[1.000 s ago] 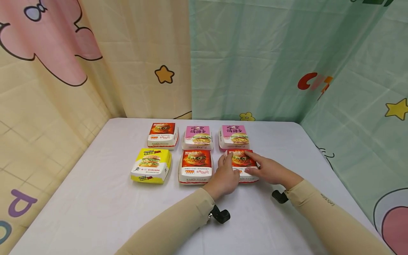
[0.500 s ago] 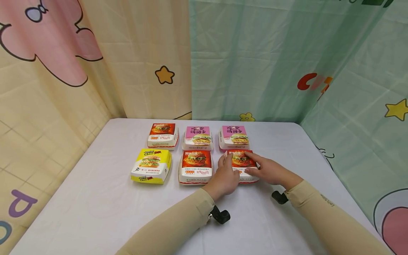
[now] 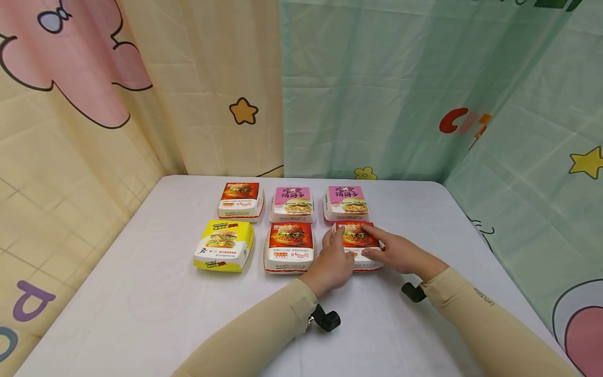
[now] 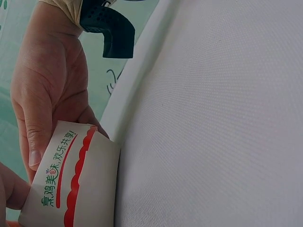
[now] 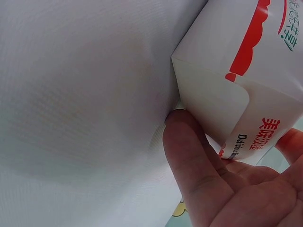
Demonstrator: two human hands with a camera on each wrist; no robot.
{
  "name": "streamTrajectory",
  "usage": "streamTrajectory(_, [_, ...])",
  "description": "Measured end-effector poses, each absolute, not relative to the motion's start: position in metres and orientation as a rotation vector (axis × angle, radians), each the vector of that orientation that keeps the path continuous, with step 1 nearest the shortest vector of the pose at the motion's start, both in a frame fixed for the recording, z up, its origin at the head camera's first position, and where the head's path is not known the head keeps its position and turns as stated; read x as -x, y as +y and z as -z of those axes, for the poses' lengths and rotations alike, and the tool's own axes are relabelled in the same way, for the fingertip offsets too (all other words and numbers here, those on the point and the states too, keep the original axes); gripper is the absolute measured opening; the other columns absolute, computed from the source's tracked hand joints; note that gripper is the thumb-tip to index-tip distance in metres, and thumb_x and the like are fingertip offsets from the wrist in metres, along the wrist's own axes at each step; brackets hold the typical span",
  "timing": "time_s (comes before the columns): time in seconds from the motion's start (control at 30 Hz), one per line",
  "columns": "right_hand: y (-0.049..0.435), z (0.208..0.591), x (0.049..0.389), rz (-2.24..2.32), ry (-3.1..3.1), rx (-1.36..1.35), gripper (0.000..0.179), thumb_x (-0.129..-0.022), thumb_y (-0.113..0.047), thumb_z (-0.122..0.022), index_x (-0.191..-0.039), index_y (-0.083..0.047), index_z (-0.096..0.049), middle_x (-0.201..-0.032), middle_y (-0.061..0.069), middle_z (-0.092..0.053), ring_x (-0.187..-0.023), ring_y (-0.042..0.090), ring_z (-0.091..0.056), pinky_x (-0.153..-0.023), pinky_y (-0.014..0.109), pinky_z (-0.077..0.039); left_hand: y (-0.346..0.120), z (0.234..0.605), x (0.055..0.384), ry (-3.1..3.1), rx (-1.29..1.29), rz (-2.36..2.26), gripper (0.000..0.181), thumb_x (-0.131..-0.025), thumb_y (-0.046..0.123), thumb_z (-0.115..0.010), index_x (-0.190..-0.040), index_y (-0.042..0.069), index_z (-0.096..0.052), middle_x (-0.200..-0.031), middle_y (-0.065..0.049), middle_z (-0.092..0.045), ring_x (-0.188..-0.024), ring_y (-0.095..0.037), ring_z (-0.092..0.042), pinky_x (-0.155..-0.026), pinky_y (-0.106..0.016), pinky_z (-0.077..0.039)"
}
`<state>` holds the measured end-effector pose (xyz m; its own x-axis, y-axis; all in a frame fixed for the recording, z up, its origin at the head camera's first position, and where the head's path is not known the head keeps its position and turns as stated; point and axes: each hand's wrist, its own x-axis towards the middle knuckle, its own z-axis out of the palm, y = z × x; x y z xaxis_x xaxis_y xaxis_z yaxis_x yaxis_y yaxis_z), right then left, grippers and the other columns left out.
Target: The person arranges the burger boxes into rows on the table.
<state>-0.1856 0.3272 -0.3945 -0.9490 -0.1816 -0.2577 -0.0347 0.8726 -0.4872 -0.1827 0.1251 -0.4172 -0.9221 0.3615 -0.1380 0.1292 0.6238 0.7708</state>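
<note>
Both hands are at a red-and-white burger box (image 3: 356, 236), front right of the group on the table. The left hand (image 3: 333, 263) grips its left side, fingers along the edge and thumb toward the front. From the right, the right hand (image 3: 399, 252) holds it, with index finger and thumb over the lid. In the right wrist view, fingers (image 5: 196, 163) of the right hand lie against the box's side and low at its bottom corner. The left wrist view shows the box's white front (image 4: 92, 184) with its red wavy stripe, the right hand beyond it.
Left of the held box stand another red-and-white burger box (image 3: 290, 246) and a yellow one (image 3: 223, 245). Behind are a red-and-white box (image 3: 241, 200) and two pink ones (image 3: 292, 202). Patterned curtains surround the white table (image 3: 141, 314).
</note>
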Motion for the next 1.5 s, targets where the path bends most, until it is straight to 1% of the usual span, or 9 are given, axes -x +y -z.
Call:
streamTrajectory(0.37, [0.328,0.393,0.186,0.705,2.734,0.173,0.088,-0.099,-0.053,-0.068,-0.169,-0.02,-0.025,-0.169,0.027,-0.031,-0.151,0.053,-0.036,-0.118,0.067,-0.038,0.126,0.419,0.183,2.571,-0.399,-1.194,0.068,-0.109,0.03,-0.05,-0.168,0.018,-0.019,-0.174,-0.019,-0.014,-0.144,-0.039,-0.049,-0.12,-0.058,-0.041])
streamTrajectory(0.67, [0.331,0.394,0.187,0.715,2.732,0.196,0.088,-0.1,-0.055,-0.066,-0.169,-0.021,-0.023,-0.17,0.027,-0.03,-0.15,0.053,-0.038,-0.117,0.067,-0.039,0.125,0.415,0.183,2.552,-0.387,-1.217,0.068,-0.108,0.03,-0.05,-0.168,0.018,-0.02,-0.173,-0.021,-0.013,-0.143,-0.04,-0.05,-0.12,-0.058,-0.04])
streamTrajectory(0.9, [0.331,0.393,0.187,0.71,2.731,0.179,0.091,-0.098,-0.058,-0.065,-0.17,-0.023,-0.021,-0.17,0.027,-0.029,-0.151,0.053,-0.036,-0.117,0.067,-0.04,0.124,0.413,0.183,2.531,-0.389,-1.243,0.068,-0.109,0.029,-0.05,-0.168,0.017,-0.019,-0.173,-0.021,-0.012,-0.146,-0.041,-0.046,-0.122,-0.058,-0.038])
streamTrajectory(1.07, [0.33,0.392,0.187,0.723,2.725,0.175,0.091,-0.098,-0.058,-0.065,-0.17,-0.025,-0.02,-0.17,0.026,-0.029,-0.151,0.053,-0.036,-0.116,0.066,-0.041,0.123,0.412,0.182,2.526,-0.403,-1.249,0.067,-0.109,0.028,-0.049,-0.168,0.016,-0.019,-0.173,-0.022,-0.012,-0.147,-0.041,-0.044,-0.122,-0.059,-0.038])
streamTrajectory(1.4, [0.331,0.39,0.187,0.722,2.714,0.169,0.091,-0.099,-0.059,-0.064,-0.17,-0.027,-0.017,-0.172,0.025,-0.025,-0.151,0.054,-0.035,-0.115,0.067,-0.042,0.122,0.408,0.181,2.495,-0.406,-1.263,0.07,-0.11,0.031,-0.048,-0.169,0.017,-0.016,-0.176,-0.02,-0.006,-0.154,-0.039,-0.037,-0.125,-0.059,-0.033])
streamTrajectory(1.5, [0.33,0.388,0.185,0.724,2.716,0.184,0.091,-0.099,-0.059,-0.063,-0.17,-0.026,-0.017,-0.172,0.025,-0.024,-0.152,0.054,-0.034,-0.116,0.068,-0.039,0.121,0.406,0.18,2.497,-0.403,-1.259,0.07,-0.109,0.032,-0.049,-0.169,0.017,-0.016,-0.176,-0.019,-0.005,-0.156,-0.039,-0.034,-0.125,-0.061,-0.033])
